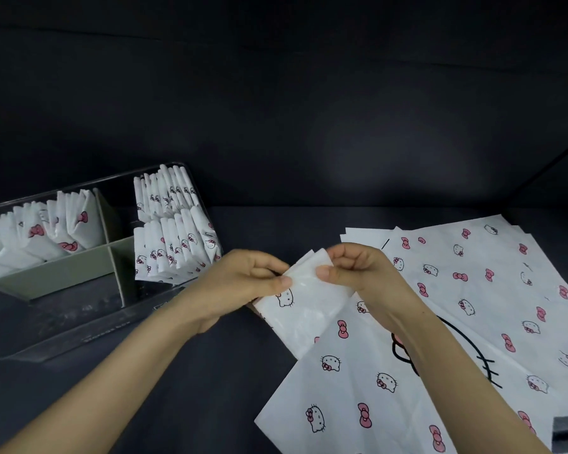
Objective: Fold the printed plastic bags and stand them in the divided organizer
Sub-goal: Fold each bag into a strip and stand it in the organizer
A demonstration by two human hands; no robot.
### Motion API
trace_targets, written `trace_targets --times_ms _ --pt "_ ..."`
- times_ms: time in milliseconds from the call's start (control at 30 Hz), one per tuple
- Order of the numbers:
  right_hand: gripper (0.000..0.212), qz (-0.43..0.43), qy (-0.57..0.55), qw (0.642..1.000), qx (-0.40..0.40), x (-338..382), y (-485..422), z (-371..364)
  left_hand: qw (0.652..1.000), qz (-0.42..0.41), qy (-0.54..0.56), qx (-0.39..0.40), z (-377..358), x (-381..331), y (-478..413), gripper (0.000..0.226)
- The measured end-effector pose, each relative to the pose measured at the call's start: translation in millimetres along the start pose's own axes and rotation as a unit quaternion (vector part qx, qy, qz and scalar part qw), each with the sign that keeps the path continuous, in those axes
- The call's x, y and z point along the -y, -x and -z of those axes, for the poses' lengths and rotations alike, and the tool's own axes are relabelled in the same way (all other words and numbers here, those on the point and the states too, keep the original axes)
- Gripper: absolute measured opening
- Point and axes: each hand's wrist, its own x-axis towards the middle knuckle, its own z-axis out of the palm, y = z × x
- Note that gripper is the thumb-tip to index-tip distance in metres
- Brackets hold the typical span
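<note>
Between both hands' fingers (pixel 284 282), folded bag (pixel 304 303)

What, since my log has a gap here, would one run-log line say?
phase: folding | left hand: pinches bag | right hand: pinches bag | organizer: front-left compartment empty | flat bags: on right

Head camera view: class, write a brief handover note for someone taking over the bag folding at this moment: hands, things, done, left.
Hands: left hand and right hand both pinch the top of a partly folded bag.
Done: folded bags stand in the right and rear-left compartments of the organizer, on the left.
Waiting: flat bags lie overlapped on the right.
Left: finish this fold, stand it in, then fold the flat ones.
</note>
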Motion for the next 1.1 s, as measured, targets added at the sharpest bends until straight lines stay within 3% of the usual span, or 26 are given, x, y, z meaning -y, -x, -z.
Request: trace_targets --times_ms 100,167,267,367,467,600,667,700,767,800,867,900,1000,1100 --pt "0.025 0.07 0.148 0.983 -0.088 -1.2 -7.6 -18.6 0.996 -0.014 0.033 -0.087 8.6 -8.6 8.6 0.011" --pt "0.031 0.172 0.289 0.929 -0.156 1.5 -6.0 -35.4 0.985 -0.025 0.05 -0.164 16.1 -10.4 12.6 0.013" --pt "0.045 0.315 0.333 0.883 -0.099 8.0 -0.4 -63.4 0.963 -0.056 0.087 -0.248 31.0 -11.3 17.3 0.01" --pt "0.06 0.384 0.417 0.823 -0.026 0.8 -8.1 -93.6 0.943 -0.068 0.123 -0.301 47.6 -11.7 24.3 0.008" --pt "0.048 0.447 0.462 0.764 -0.048 -7.0 -22.4 -115.6 0.928 -0.051 0.186 -0.318 64.8 -10.6 33.1 0.015" --pt "0.036 0.472 0.396 0.785 -0.059 9.1 -28.3 -139.0 0.917 -0.055 0.268 -0.292 88.5 -8.9 49.4 0.018" --pt "0.033 0.427 0.35 0.831 -0.068 22.1 -27.9 -150.0 0.911 -0.08 0.263 -0.307 104.7 -5.5 57.5 0.017" --pt "0.032 0.393 0.313 0.862 -0.069 28.5 -28.3 -156.2 0.91 -0.099 0.217 -0.339 114.8 -0.5 60.1 0.018" --pt "0.028 0.333 0.26 0.903 -0.074 41.1 -32.1 -168.3 0.883 -0.153 -0.027 -0.443 139.3 19.4 59.1 0.026" --pt "0.025 0.315 0.248 0.913 -0.076 47.5 -35.6 -175.2 0.843 -0.18 -0.18 -0.473 153.1 29.4 57.0 0.031" --pt "0.023 0.293 0.23 0.925 -0.073 58.2 -44.2 -191.0 0.768 -0.194 -0.404 -0.457 181.3 51.5 46.5 0.04" --pt "0.023 0.285 0.229 0.928 -0.072 62.4 -48.8 -199.7 0.76 -0.178 -0.46 -0.423 194.2 59.3 41.4 0.044" --pt "0.021 0.275 0.271 0.919 -0.081 65.6 -64.8 -223.2 0.788 -0.08 -0.511 -0.334 221.7 68.6 37.5 0.067" --pt "0.025 0.271 0.318 0.904 -0.091 61.0 -80.5 -246.5 0.795 -0.044 -0.49 -0.356 237.6 80.9 49.4 0.079"
